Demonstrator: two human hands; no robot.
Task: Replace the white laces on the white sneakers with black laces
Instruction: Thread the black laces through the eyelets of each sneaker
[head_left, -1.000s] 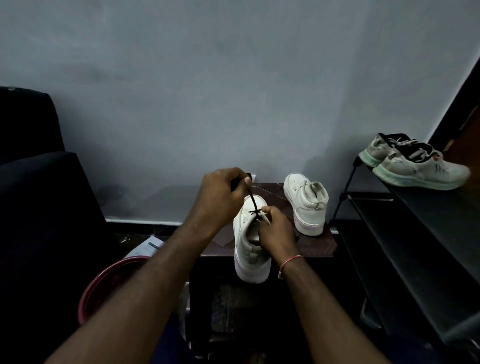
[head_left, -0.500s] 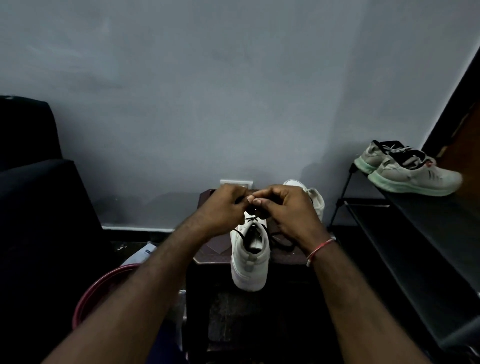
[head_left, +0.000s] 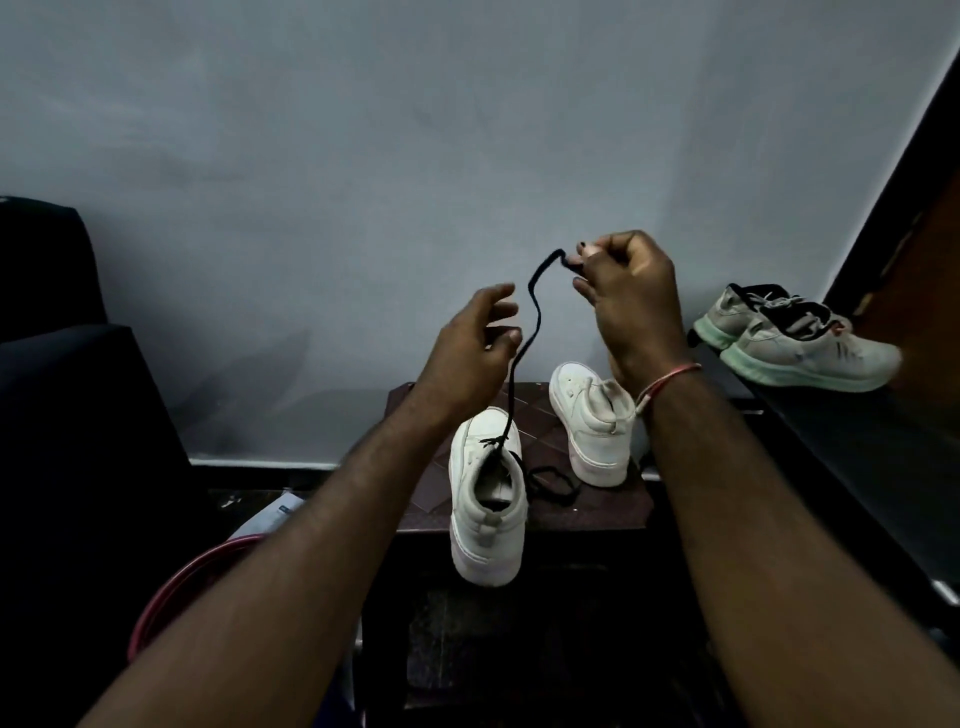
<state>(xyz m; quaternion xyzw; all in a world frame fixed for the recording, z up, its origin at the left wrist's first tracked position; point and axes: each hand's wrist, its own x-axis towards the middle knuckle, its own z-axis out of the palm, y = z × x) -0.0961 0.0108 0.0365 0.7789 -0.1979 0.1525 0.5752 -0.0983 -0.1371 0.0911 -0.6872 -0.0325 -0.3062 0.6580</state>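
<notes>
Right hand has raised black lace above dark table, before grey wall.

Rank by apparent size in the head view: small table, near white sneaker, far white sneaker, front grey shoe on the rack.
1. small table
2. near white sneaker; nearness to the camera enlarges it
3. far white sneaker and front grey shoe look alike; not ranked

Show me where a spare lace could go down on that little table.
Free: the near right corner of the table, in front of the far sneaker, and the back strip between both sneakers. Crowded: the middle gap beside the near sneaker, where loose black lace lies.
</notes>
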